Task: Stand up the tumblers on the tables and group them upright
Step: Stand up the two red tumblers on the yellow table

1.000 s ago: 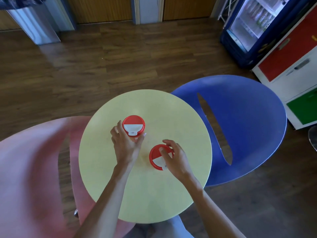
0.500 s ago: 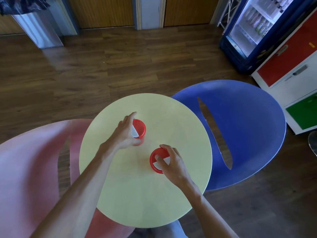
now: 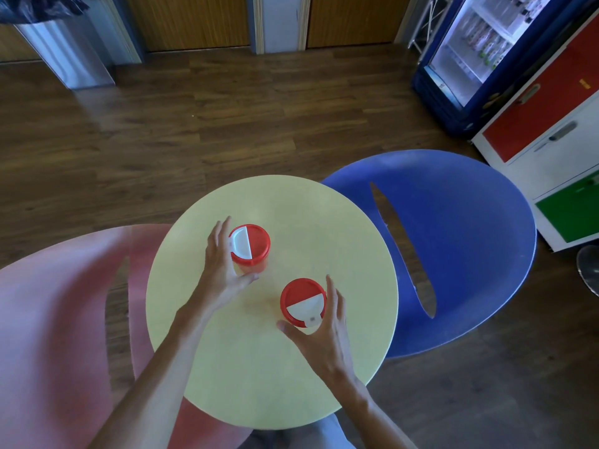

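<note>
Dim, soft daylight; lit fridge [image 3: 479, 43] glares, wide-angle edges bend and blur.

Two bare forearms, no sleeves in view, no watch, bracelet or ring visible. Left hand [image 3: 223, 270] and right hand [image 3: 324, 335] ungloved, with slender fingers and short nails. At the bottom edge, a patch of pale grey-blue cloth [image 3: 311, 432], apparently clothing on the lap, too blurred to tell more.
</note>
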Demonstrator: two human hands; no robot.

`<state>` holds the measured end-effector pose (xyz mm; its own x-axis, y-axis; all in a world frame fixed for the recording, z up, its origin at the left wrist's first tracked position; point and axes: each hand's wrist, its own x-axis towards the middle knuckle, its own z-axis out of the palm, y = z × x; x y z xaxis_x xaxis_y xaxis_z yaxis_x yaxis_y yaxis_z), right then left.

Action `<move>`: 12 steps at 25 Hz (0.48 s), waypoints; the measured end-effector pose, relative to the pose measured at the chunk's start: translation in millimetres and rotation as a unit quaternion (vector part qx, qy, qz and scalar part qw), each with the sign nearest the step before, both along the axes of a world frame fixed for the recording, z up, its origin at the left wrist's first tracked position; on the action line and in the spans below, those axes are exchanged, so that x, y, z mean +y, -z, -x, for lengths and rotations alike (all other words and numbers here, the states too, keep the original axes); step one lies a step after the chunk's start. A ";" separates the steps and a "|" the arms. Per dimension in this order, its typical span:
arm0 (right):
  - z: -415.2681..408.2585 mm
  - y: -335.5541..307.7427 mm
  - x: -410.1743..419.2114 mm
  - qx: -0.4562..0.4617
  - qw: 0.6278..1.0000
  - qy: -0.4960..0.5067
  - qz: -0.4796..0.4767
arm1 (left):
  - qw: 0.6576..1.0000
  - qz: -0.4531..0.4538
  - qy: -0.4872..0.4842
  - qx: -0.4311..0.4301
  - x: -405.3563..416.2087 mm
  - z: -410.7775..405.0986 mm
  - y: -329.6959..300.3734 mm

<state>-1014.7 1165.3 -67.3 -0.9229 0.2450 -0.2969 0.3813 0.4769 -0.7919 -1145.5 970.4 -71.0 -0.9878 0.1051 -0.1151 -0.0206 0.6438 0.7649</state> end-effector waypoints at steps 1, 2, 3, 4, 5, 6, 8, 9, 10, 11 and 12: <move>-7.3 4.8 -1.3 -0.004 1.000 0.021 0.010 | 0.999 -0.025 -0.038 -0.015 -0.1 -6.3 4.7; -13.8 9.3 -3.3 -0.011 0.999 0.040 0.020 | 0.996 -0.042 -0.065 -0.032 -0.1 -11.8 8.4; -19.2 13.5 -6.0 -0.017 0.998 0.054 0.029 | 0.994 -0.050 -0.080 -0.045 -0.3 -16.5 12.5; -23.2 17.7 -9.0 -0.020 0.997 0.065 0.038 | 0.993 -0.054 -0.087 -0.051 -0.6 -19.8 16.6; -25.0 21.7 -12.5 -0.019 0.996 0.078 0.044 | 0.993 -0.057 -0.091 -0.054 -0.7 -21.4 18.5; -24.7 25.2 -16.1 -0.014 0.994 0.095 0.049 | 0.992 -0.061 -0.094 -0.056 -1.0 -21.3 18.7; -20.2 29.9 -23.0 0.002 0.991 0.125 0.055 | 0.991 -0.071 -0.098 -0.055 -0.2 -16.6 14.7; -16.8 31.5 -25.4 0.009 0.989 0.137 0.056 | 0.991 -0.077 -0.098 -0.054 0.7 -13.8 11.8; -13.2 32.6 -26.8 0.015 0.987 0.148 0.054 | 0.991 -0.081 -0.098 -0.052 2.0 -11.6 8.7; -9.7 33.9 -26.7 0.021 0.986 0.157 0.051 | 0.991 -0.080 -0.096 -0.049 3.3 -10.2 6.4; -6.9 35.1 -25.7 0.027 0.985 0.163 0.045 | 0.992 -0.078 -0.093 -0.045 4.5 -9.3 4.9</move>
